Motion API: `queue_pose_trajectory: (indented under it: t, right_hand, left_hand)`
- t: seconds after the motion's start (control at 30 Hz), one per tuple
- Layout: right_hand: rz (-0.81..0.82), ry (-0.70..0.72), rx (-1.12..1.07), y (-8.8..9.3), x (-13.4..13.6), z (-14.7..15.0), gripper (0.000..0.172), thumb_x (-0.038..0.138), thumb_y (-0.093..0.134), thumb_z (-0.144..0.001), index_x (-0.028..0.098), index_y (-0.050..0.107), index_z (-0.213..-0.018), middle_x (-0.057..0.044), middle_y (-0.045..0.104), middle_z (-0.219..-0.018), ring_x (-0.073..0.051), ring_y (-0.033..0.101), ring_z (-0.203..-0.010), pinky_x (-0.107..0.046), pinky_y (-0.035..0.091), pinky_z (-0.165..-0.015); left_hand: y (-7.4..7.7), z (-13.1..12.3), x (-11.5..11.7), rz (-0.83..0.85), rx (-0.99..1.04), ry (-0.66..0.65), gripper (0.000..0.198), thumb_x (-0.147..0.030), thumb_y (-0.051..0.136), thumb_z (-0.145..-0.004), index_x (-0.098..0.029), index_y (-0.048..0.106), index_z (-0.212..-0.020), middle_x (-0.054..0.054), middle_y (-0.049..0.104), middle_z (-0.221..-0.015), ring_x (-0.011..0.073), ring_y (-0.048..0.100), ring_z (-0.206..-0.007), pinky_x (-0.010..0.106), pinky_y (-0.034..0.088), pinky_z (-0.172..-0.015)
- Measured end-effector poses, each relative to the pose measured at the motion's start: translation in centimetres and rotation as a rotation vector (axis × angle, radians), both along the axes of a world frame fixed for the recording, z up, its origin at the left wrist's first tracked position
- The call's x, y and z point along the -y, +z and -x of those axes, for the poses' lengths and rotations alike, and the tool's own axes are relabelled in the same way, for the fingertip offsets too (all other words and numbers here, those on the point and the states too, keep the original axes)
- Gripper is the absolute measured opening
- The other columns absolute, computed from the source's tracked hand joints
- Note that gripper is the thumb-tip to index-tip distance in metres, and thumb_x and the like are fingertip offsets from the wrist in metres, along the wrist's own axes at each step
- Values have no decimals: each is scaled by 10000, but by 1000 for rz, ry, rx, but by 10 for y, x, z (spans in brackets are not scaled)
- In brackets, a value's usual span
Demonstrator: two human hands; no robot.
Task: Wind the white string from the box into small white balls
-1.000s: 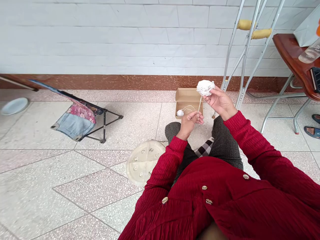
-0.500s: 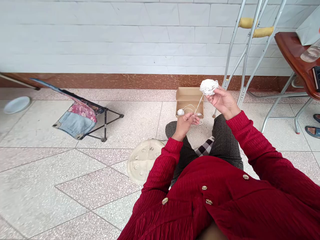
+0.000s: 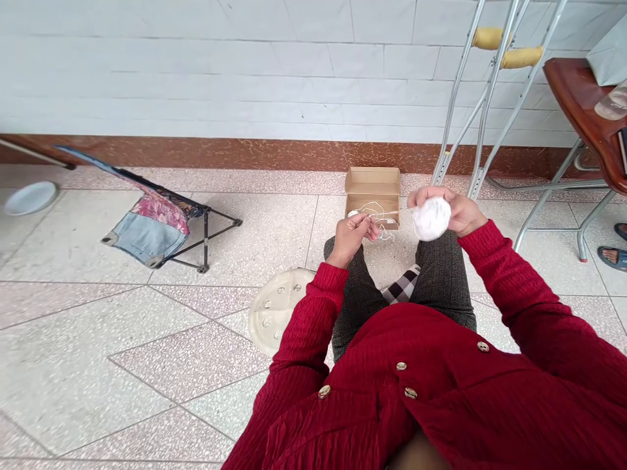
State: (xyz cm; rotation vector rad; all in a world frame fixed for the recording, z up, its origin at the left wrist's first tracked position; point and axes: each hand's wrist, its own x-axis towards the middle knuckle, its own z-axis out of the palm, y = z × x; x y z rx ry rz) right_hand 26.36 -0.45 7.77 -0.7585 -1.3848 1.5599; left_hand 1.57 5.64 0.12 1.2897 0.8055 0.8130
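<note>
My right hand (image 3: 460, 210) is closed on a ball of white yarn (image 3: 432, 219), which is slightly blurred by motion. From the ball a strand of yarn (image 3: 399, 211) runs left to my left hand (image 3: 353, 236), whose fingers are pinched on it. Behind the hands, an open cardboard box (image 3: 373, 181) sits on the floor near the wall. Part of another white ball (image 3: 353, 213) shows inside it, mostly hidden by my left hand. Loose loops of yarn (image 3: 386, 233) hang over the box's near edge.
A folding chair (image 3: 147, 228) with a denim and floral seat stands to the left. A round beige stool top (image 3: 274, 310) is beside my left leg. Metal crutches (image 3: 482, 124) lean against the wall at right, near a brown table (image 3: 573, 98). Another person's sandalled foot (image 3: 612, 256) shows far right.
My right hand has moved down and slightly right with the yarn ball, turning it. My left hand has shifted a little left, and the strand between them now runs nearly level.
</note>
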Motion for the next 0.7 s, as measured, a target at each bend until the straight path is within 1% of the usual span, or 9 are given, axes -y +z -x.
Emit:
queue_pose_trajectory:
  t: [0.07,0.13,0.17,0.23,0.3,0.37,0.43,0.57,0.7]
  right_hand:
    - [28,224,345,3,7,-9,377,376,772,-667,154,692,-961,-69,689,-943,-195,652,-780,-321,529,-676]
    - [24,266,792,4,9,-15,306,262,744,-677,162,716,-965,-52,685,-906,-194,643,-765,-320,508,-693]
    - [-9,194,1010,4,8,-17,289,210,723,-680,169,725,-966,-52,685,-910,-206,642,-782,-329,499,-709]
    - [-126,-68,1352,2,4,-16,294,133,672,-699,171,734,-983,-72,685,-972,-244,640,-864,-356,482,-759]
    - [-245,-348,1516,0,-2,-11,331,101,615,-744,165,722,-1051,-98,670,-1074,-269,633,-928,-374,471,-787]
    - [-319,-557,1544,-3,-9,-5,361,97,561,-792,158,694,-1122,-114,643,-1151,-266,632,-914,-376,470,-762]
    - [-365,-683,1518,-6,-17,1,365,102,530,-817,155,673,-1149,-121,620,-1194,-258,628,-880,-373,468,-723]
    - [-457,-810,1362,-19,-35,9,359,112,518,-827,192,654,-1149,-96,605,-1215,-255,613,-929,-368,481,-735]
    - [-430,-884,1132,-33,-45,11,344,140,569,-796,203,672,-1118,-80,627,-1178,-247,610,-965,-390,506,-800]
  left_hand:
    - [7,9,-10,-15,-60,12,258,-373,622,-852,-118,635,-815,26,673,-653,100,605,-518,220,507,-524]
    - [13,15,-19,-54,-137,-3,259,-368,629,-847,-114,643,-797,25,667,-638,95,592,-510,213,493,-516]
    - [15,17,-22,-76,-169,-23,256,-361,632,-845,-114,647,-779,23,663,-628,89,579,-499,207,481,-508]
    - [19,16,-21,-91,-193,-85,252,-349,632,-848,-115,652,-756,19,654,-612,78,556,-478,198,458,-493]
    - [23,11,-12,-44,-160,-152,249,-351,633,-852,-118,657,-769,19,657,-618,77,555,-477,197,454,-491]
    - [27,4,3,55,-89,-219,263,-374,635,-856,-118,659,-799,25,663,-635,87,573,-497,206,467,-500]
    - [31,-3,21,158,4,-263,296,-410,641,-858,-119,650,-808,26,656,-635,94,576,-507,214,471,-499]
    - [34,-11,44,282,163,-258,331,-456,651,-854,-127,631,-826,9,628,-615,86,546,-473,218,453,-475]
    - [26,-11,47,332,173,-205,308,-438,650,-852,-135,614,-810,-10,606,-581,77,516,-435,214,432,-454]
